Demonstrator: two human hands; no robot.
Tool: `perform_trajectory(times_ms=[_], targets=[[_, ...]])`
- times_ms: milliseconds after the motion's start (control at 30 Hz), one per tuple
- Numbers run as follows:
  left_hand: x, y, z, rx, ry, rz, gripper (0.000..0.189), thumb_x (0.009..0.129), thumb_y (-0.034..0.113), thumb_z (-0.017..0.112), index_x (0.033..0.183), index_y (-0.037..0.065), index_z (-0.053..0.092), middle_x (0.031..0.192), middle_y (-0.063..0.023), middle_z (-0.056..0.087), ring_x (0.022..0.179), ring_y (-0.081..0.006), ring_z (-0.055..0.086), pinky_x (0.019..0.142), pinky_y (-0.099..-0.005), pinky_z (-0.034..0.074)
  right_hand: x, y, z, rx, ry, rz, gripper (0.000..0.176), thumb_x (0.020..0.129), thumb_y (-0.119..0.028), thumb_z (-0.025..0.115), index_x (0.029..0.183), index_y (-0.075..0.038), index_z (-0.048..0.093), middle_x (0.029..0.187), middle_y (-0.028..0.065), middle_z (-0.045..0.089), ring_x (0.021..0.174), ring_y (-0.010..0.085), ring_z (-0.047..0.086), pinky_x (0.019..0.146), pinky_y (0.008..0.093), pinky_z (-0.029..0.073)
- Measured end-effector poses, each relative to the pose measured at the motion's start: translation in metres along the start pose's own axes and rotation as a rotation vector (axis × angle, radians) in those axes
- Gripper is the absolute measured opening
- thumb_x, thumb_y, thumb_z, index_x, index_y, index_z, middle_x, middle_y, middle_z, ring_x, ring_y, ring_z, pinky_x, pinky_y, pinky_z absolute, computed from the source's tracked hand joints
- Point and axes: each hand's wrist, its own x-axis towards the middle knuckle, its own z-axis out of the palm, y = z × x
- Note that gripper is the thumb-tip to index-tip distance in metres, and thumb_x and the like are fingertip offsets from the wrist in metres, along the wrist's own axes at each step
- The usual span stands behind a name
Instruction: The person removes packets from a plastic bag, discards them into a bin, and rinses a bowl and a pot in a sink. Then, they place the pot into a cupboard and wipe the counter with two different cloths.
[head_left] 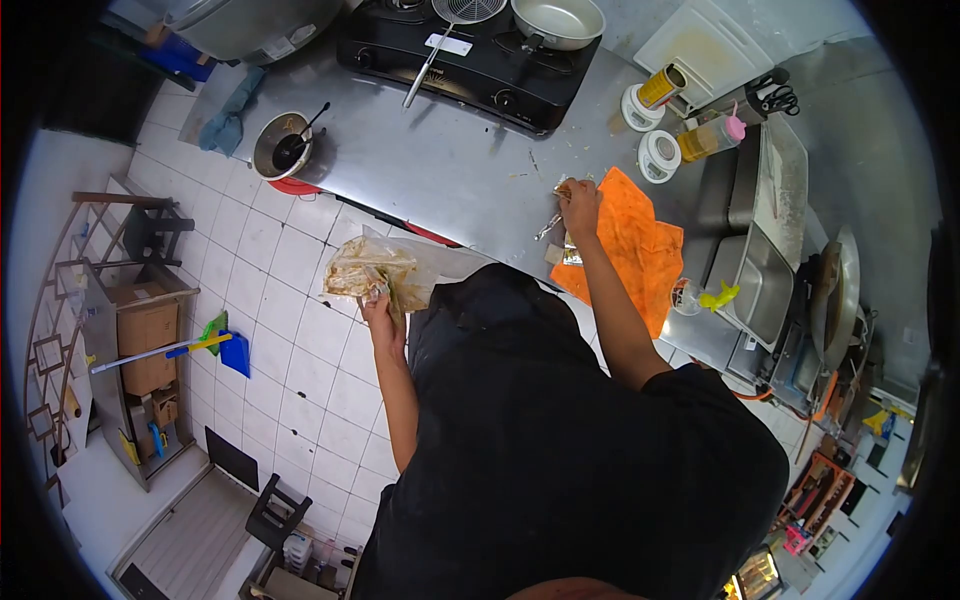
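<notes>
My left hand [376, 308] is closed on a clear plastic bag [372, 268] smeared inside with brown residue. The bag is held out past the counter's front edge, over the tiled floor. On the steel counter, my right hand [580, 208] has its fingers curled round a small crumpled brown-and-silver wrapper [564, 188], partly hidden by the fingers. Shiny foil-like scraps [571, 250] lie below that hand, by the counter edge. An orange cloth [632, 240] is spread just right of the hand, partly under the forearm.
A gas stove [460, 68] with a strainer and a pan [560, 22] stands at the back. A bowl [283, 146] with a dark spoon sits at the counter's left. White scales [659, 156], an oil bottle [712, 137] and a sink [757, 283] are to the right.
</notes>
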Motion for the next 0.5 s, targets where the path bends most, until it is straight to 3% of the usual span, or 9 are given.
perform_trajectory(times_ms=[67, 133, 300, 433, 500], targets=[[0.005, 0.003, -0.001, 0.002, -0.013, 0.003, 0.044, 0.089, -0.003, 0.051, 0.131, 0.008, 0.043, 0.122, -0.0110, 0.056, 0.111, -0.0245, 0.057, 0.094, -0.0398, 0.050, -0.001, -0.005, -0.004, -0.018, 0.040, 0.012, 0.029, 0.072, -0.004, 0.070, 0.099, -0.012, 0.064, 0.111, 0.0146, 0.054, 0.104, 0.0345, 0.049, 0.088, 0.0426, 0.045], [0.001, 0.001, 0.001, 0.025, -0.028, 0.069, 0.034, 0.093, 0.010, 0.056, 0.126, 0.010, 0.048, 0.119, -0.0062, 0.059, 0.108, -0.0190, 0.059, 0.093, -0.0359, 0.049, 0.000, 0.002, 0.002, -0.044, 0.066, 0.017, 0.027, 0.071, -0.004, 0.071, 0.096, -0.011, 0.064, 0.106, 0.0150, 0.056, 0.100, 0.0337, 0.052, 0.086, 0.0427, 0.045], [0.001, -0.003, -0.010, 0.041, -0.068, 0.005, 0.035, 0.092, 0.007, 0.054, 0.127, 0.010, 0.047, 0.120, -0.0068, 0.059, 0.108, -0.0198, 0.059, 0.094, -0.0364, 0.049, 0.004, 0.012, 0.015, 0.190, 0.089, -0.027, 0.027, 0.071, 0.006, 0.064, 0.094, -0.007, 0.064, 0.097, 0.0141, 0.054, 0.091, 0.0306, 0.058, 0.081, 0.0376, 0.050], [-0.001, -0.002, -0.016, 0.039, -0.064, 0.015, 0.038, 0.092, 0.005, 0.052, 0.129, 0.009, 0.044, 0.123, -0.0079, 0.056, 0.110, -0.0217, 0.058, 0.096, -0.0378, 0.048, -0.004, 0.010, -0.020, 0.365, 0.080, 0.049, 0.026, 0.072, 0.008, 0.062, 0.095, -0.004, 0.063, 0.099, 0.0142, 0.053, 0.095, 0.0296, 0.059, 0.082, 0.0356, 0.050], [-0.005, -0.004, -0.022, 0.034, -0.057, 0.009, 0.038, 0.092, 0.005, 0.052, 0.129, 0.009, 0.043, 0.124, -0.0083, 0.055, 0.111, -0.0224, 0.057, 0.096, -0.0384, 0.048, -0.026, 0.002, -0.052, 0.443, -0.037, 0.127, 0.025, 0.073, 0.005, 0.064, 0.097, -0.001, 0.063, 0.106, 0.0162, 0.051, 0.099, 0.0291, 0.058, 0.083, 0.0352, 0.050]])
